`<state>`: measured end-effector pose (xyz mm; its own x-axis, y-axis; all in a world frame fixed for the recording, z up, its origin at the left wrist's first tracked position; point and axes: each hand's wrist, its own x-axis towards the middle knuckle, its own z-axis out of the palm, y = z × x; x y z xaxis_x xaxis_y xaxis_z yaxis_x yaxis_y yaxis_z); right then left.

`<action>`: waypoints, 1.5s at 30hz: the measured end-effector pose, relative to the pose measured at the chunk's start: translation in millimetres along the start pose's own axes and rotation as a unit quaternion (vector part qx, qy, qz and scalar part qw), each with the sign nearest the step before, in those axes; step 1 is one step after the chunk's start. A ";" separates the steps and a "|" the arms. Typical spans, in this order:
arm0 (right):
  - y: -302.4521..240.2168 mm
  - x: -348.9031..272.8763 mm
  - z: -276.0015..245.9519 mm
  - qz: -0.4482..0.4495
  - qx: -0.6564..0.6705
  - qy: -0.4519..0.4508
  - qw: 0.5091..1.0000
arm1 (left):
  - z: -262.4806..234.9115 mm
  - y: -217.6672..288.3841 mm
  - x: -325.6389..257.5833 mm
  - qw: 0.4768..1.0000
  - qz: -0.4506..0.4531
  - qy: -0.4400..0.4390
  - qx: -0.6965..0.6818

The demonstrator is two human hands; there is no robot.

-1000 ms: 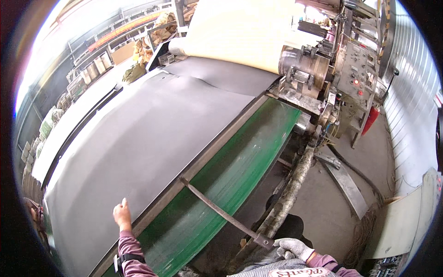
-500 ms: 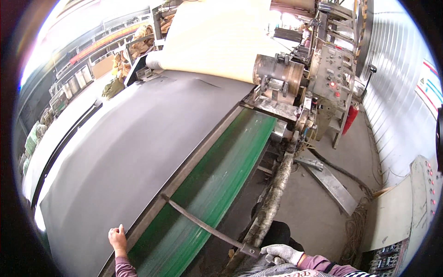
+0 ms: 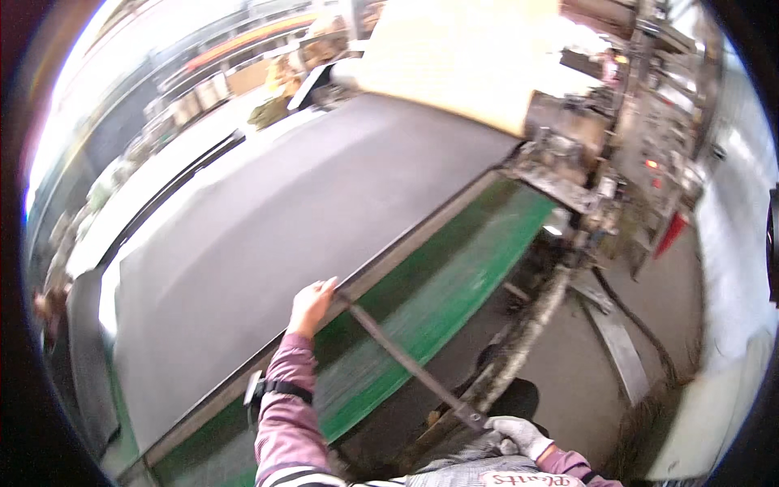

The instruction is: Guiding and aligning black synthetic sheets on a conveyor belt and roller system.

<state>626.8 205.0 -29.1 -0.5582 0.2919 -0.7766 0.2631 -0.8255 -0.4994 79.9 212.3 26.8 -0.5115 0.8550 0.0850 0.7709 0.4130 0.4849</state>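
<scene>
A wide dark grey sheet [image 3: 268, 219] lies along the machine, its near edge following a narrow rail [image 3: 426, 221]. At that edge is my left hand [image 3: 311, 307], bare, the fingers bent together over the sheet's border; blur hides the fingertips. A dark strap with a small device [image 3: 280, 388] circles my left forearm. My right hand [image 3: 519, 437], in a pale knitted glove, stays low near my body with curled fingers. It is beside the end of a metal bar [image 3: 410, 364] that slants over the green belt [image 3: 454, 268]. Whatever its fingers may hold is hidden.
A pale yellow sheet [image 3: 454, 65] rises beyond the grey one. A roller assembly [image 3: 564, 134] and control panel [image 3: 661, 150] stand at far right. A rough pipe [image 3: 527, 333] runs beside the belt. On the floor lies a metal channel [image 3: 621, 349] near a dark hose [image 3: 637, 321].
My left hand has moved forward and right along the sheet's edge, close to the bar's far end. The whole view has swung left. My right hand remains by the bar's near end.
</scene>
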 end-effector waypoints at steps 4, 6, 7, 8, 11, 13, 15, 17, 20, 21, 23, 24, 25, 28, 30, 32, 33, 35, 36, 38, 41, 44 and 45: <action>17.4 -2.9 -14.2 -0.018 0.082 0.042 0.996 | -20.7 -104.9 -42.2 0.986 -0.139 -0.088 0.036; 24.4 5.0 -20.9 -0.010 0.106 0.086 0.991 | -68.1 -102.4 -94.3 0.967 -0.254 0.007 0.027; 11.5 -2.0 -5.2 0.028 0.077 0.068 0.994 | -96.8 -119.0 -131.6 0.948 -0.316 0.008 0.024; 1.2 -10.1 12.2 0.064 0.050 0.053 0.995 | -117.1 -133.1 -164.7 0.927 -0.374 0.008 0.020; 11.2 10.9 -9.4 0.166 0.037 0.104 0.980 | -112.0 -136.5 -194.4 0.933 -0.336 0.094 0.087; 7.1 19.6 -14.6 0.191 0.068 0.121 0.972 | -85.1 -97.0 -158.9 0.944 -0.300 0.092 0.102; 12.7 19.0 -26.4 0.065 0.076 0.122 0.987 | -68.7 -59.3 -119.0 0.947 -0.278 0.099 0.128; 1.5 -2.5 -12.6 -0.001 0.064 0.076 0.995 | -50.7 -37.6 -95.3 0.951 -0.233 0.103 0.174; -1.2 -14.3 9.0 0.009 0.150 0.035 0.988 | -44.3 -83.2 -95.6 0.963 -0.175 0.051 0.199; 0.4 -14.8 -6.7 -0.027 0.132 -0.007 0.991 | -45.4 -87.9 -89.9 0.968 -0.104 0.028 0.228; -7.0 -30.4 -42.2 -0.039 0.133 0.021 0.990 | -34.6 -62.0 -76.2 0.993 -0.082 0.062 0.061; -8.3 -37.0 -55.0 -0.045 0.124 0.022 0.991 | -40.1 -95.1 -82.3 0.959 0.064 0.036 0.273; -10.6 -44.7 -72.1 -0.044 0.152 0.052 0.986 | -32.1 -83.6 -71.3 0.913 0.005 -0.063 0.403; -16.1 -48.9 -109.3 -0.018 0.146 0.051 0.988 | -39.8 -123.0 -66.1 0.917 -0.134 -0.138 0.350; -27.9 -46.7 -129.7 0.007 0.127 0.065 0.990 | -11.1 -104.4 -46.2 0.917 -0.128 -0.149 0.348; -84.3 -78.9 -99.3 -0.015 0.067 0.129 0.989 | 7.8 -78.3 -23.5 0.920 -0.138 -0.149 0.335; -84.2 -74.1 -114.9 0.003 0.067 0.116 0.991 | 14.3 -60.4 -10.7 0.923 -0.145 -0.145 0.324; -109.4 -82.9 -116.6 0.024 0.065 0.138 0.988 | 26.2 -31.1 2.3 0.920 -0.133 -0.138 0.341; -123.5 -82.8 -112.8 0.042 0.052 0.149 0.987 | 25.0 -15.2 7.2 0.916 -0.129 -0.128 0.358; -153.9 -84.7 -110.8 0.066 0.040 0.124 0.989 | 17.8 25.4 6.3 0.905 -0.159 -0.150 0.366; -212.8 -75.7 -83.8 0.112 -0.123 0.117 0.979 | 47.1 32.8 23.2 0.938 -0.155 -0.042 0.308; -258.4 -56.8 -87.8 0.059 -0.066 0.204 0.975 | 72.7 157.8 108.7 0.964 -0.185 0.036 0.187; -274.4 -49.8 -81.6 0.041 -0.071 0.187 0.979 | 76.6 174.4 116.5 0.969 -0.165 0.027 0.182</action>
<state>646.6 456.5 115.3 -0.2102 0.4058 -0.8895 0.4160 -0.7862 -0.4570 183.9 407.9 54.6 -0.7648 0.6436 0.0279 0.6394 0.7531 0.1546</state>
